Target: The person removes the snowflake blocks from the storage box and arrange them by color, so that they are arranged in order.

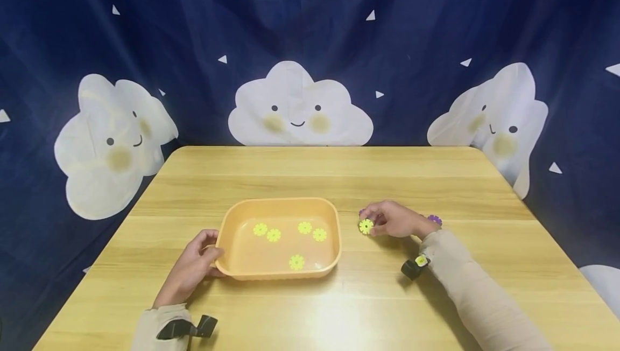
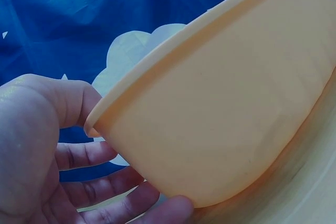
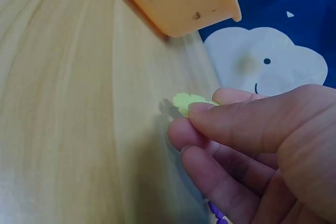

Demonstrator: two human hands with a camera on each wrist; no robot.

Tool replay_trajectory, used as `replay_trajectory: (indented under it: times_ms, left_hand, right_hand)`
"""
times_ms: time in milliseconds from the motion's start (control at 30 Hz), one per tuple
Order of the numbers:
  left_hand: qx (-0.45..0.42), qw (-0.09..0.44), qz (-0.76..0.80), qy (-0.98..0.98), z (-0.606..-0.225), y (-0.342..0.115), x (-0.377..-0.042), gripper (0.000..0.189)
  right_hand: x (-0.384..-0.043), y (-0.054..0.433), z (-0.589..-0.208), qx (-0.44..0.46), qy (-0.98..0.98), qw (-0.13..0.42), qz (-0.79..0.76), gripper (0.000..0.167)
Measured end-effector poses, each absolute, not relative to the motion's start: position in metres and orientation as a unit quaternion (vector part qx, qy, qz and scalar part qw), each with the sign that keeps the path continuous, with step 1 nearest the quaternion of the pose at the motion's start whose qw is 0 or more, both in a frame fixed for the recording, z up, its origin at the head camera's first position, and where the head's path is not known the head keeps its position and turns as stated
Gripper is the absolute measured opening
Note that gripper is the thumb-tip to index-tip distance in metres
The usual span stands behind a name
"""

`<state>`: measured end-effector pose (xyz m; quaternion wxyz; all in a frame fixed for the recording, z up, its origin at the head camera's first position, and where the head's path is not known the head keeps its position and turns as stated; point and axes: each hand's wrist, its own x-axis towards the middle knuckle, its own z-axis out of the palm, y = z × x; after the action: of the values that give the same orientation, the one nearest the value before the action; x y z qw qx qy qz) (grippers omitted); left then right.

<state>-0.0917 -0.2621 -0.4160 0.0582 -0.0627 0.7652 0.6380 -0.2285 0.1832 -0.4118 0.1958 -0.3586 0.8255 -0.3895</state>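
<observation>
Your right hand (image 1: 394, 219) was pinching a yellow flower-shaped disc (image 1: 366, 226) between thumb and fingers, at the hand's left end and just to the right of the orange tub (image 1: 278, 206). Your left hand (image 1: 194, 262) gripped the tub's left end, thumb over the rim, so the tub sat between your two hands on the wooden bench (image 1: 387, 178). Inside it, well apart from your right hand, lay five more yellow discs (image 1: 296, 262): a pair on the left, a pair on the right, and a single one nearer to you. One purple disc (image 1: 434, 220) showed beyond your right wrist, partly covered by it, and a sliver of purple (image 1: 361, 212) peeped out behind your right fingertips. The head view alone gave you the tub's contents and the toothed face of the held disc with its dark centre; from the right wrist that disc appeared nearly edge-on, its near part hidden by your thumb. That wrist view added small dark marks (image 3: 196, 16) on the tub's outer wall and a bit of purple low down beside your fingers. The left wrist view showed what the head view hid: your other left fingers, spread beneath the rim at the outside of the tub. I could not tell whether the pinched disc touched the bench.
</observation>
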Motion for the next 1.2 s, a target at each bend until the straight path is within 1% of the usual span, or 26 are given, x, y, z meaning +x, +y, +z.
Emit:
replay_trajectory:
  times_ms: [200, 633, 1200]
  left_hand:
    - [-0.060, 0.059, 0.636, 0.767, -0.4162, -0.2625, -0.0917, 0.035]
    - [-0.058, 0.061, 0.640, 0.764, -0.4167, -0.2624, -0.0918, 0.035]
    - [-0.054, 0.054, 0.642, 0.763, -0.4187, -0.2626, -0.0914, 0.035]
  right_hand:
    - [-0.2258, 0.1826, -0.4135, -0.353, 0.825, 0.209, -0.389, 0.032]
    - [-0.2268, 0.1843, -0.4147, -0.363, 0.833, 0.203, -0.365, 0.030]
    - [-0.2279, 0.1845, -0.4158, -0.350, 0.843, 0.226, -0.340, 0.029]
